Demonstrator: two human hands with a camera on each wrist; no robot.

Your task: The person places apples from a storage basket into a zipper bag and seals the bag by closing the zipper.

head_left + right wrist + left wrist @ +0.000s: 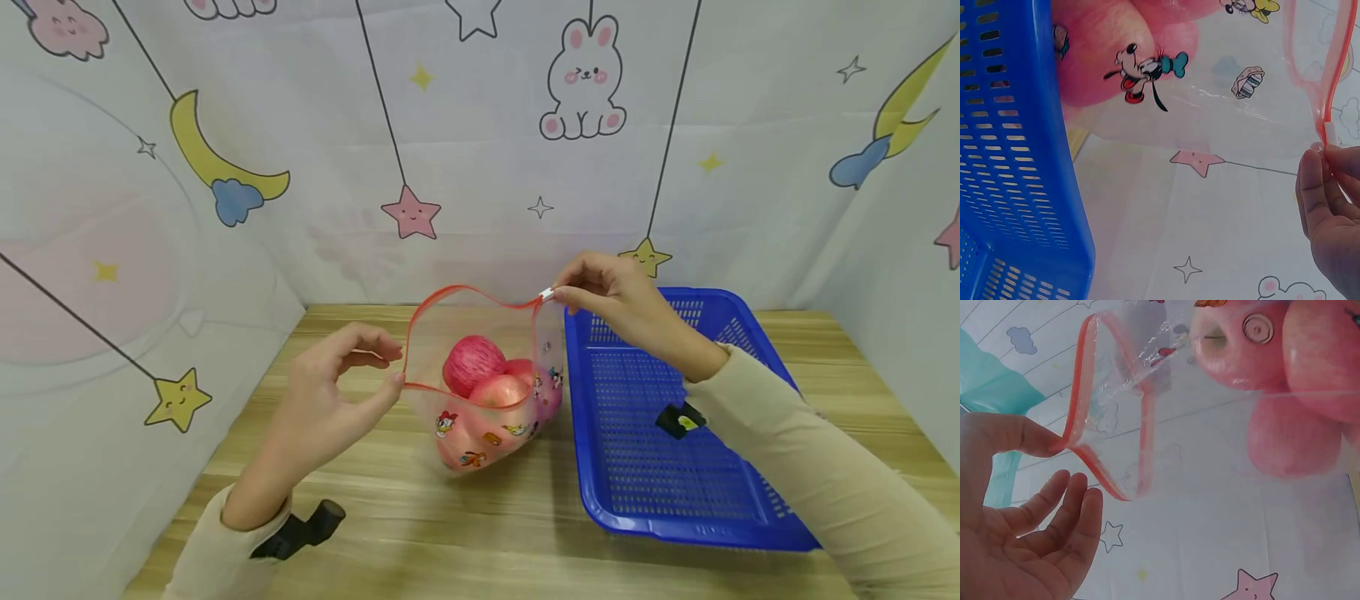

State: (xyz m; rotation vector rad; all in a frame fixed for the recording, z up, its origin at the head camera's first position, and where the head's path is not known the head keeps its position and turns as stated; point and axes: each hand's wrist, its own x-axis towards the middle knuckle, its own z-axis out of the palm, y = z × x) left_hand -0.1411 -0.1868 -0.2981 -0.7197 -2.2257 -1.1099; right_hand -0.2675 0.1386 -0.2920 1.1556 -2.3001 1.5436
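A clear zip bag with a red-edged mouth and cartoon prints stands on the table, its mouth spread wide. Several pink-red apples fill its lower part. My right hand pinches the white zip slider at the mouth's right corner between thumb and fingertips. At the opposite corner, my left hand touches the red rim with its thumb tip. In the left wrist view, its other fingers are loosely bent and apart from the thumb, below the red rim.
A blue plastic basket with slotted walls and floor stands just right of the bag, partly under my right forearm. Behind the wooden table hangs a white printed cloth. More cloth closes off both sides.
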